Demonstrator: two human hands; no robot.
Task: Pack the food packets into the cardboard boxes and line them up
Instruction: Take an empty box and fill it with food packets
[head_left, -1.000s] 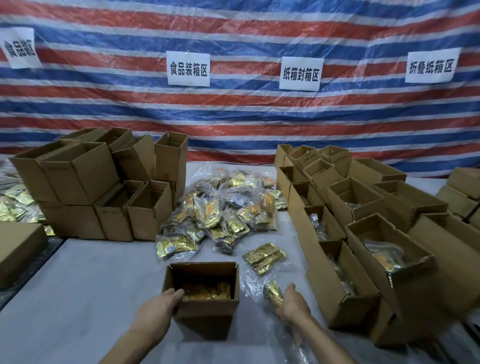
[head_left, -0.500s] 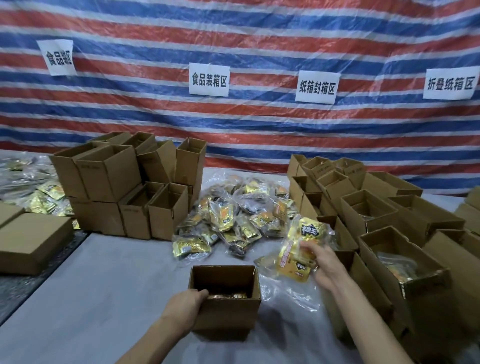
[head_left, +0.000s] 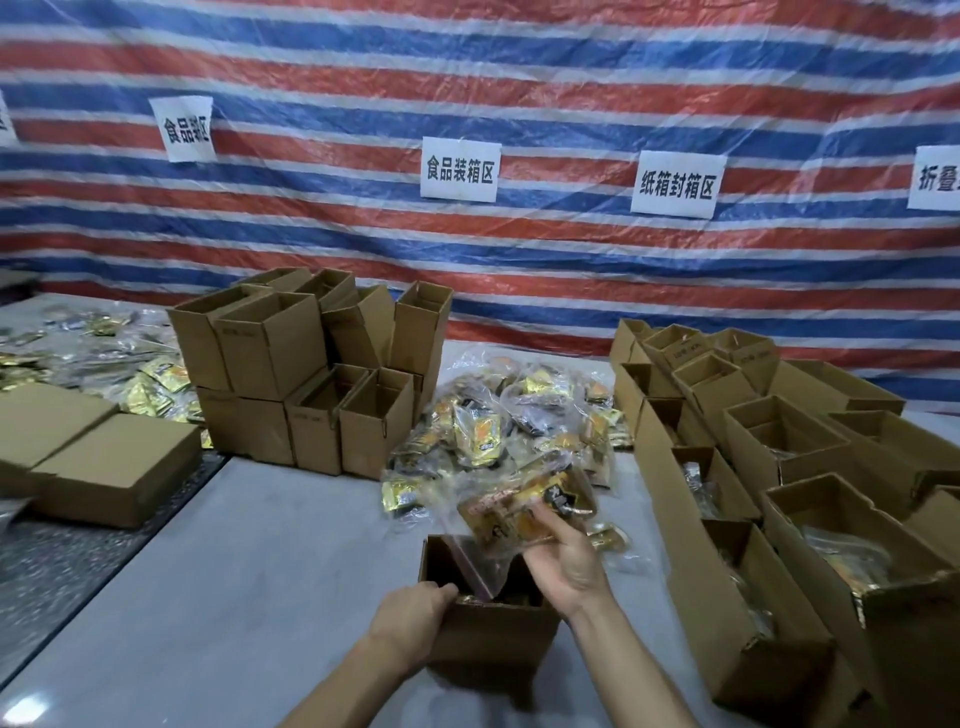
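Half a second ago our right hand (head_left: 566, 564) held the food packet (head_left: 519, 512) up in the air, to the right of the cardboard box (head_left: 493, 639). Now it has carried the packet to the left, over the open top, and the lower end of the packet already dips inside the box. A second ago this same hand was low on the table (head_left: 234, 571), taking the packet from the surface. Our left hand (head_left: 415, 616) has not moved in this time: its fingers are curled over the left part of the near rim and steady the box. The right hand pinches the packet from below, with the thumb on its face and the fingers behind. We judge that the packet is about to be dropped in, so this box is being filled and not yet lined up. The box stands near the near edge of the table, about in the middle. The packet is a clear plastic bag with gold and orange sachets and a dark label inside. It has a reddish strip along one edge, it looks soft and crinkled, and it is blurred here.
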